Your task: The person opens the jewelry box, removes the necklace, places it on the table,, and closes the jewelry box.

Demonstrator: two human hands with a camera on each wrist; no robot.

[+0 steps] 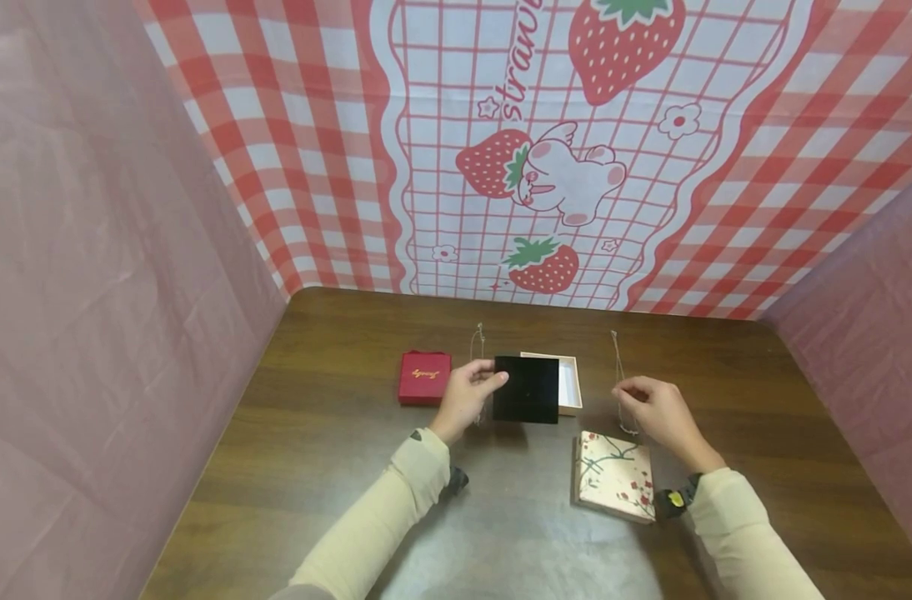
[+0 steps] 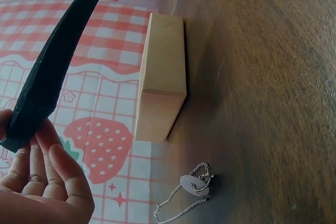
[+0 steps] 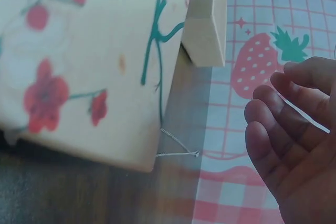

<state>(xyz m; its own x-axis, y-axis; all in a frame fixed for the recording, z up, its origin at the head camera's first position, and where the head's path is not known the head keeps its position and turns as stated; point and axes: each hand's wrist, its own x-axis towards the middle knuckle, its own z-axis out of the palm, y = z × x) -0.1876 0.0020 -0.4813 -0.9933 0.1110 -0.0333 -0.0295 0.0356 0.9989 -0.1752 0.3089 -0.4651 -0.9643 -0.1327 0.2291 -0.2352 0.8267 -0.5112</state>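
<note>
My left hand [image 1: 465, 398] pinches a black velvety jewelry-box pad [image 1: 527, 390] by its left edge, thumb on top. The pad is held above the table and hides part of an open cream box base [image 1: 570, 385]. Seen edge-on in the left wrist view, the pad [image 2: 52, 72] is thick and slightly bent. My right hand [image 1: 654, 408] hovers by a thin silver chain [image 1: 618, 358] on the table; its fingers [image 3: 273, 145] are loosely bent with nothing visible between them. A floral box lid [image 1: 613, 475] lies below that hand.
A dark red jewelry box [image 1: 424, 377] with gold lettering sits to the left. Behind my left hand lies another silver chain, whose pale oval pendant [image 2: 194, 184] shows in the left wrist view. A strawberry-print cloth [image 1: 531, 167] hangs at the table's back edge.
</note>
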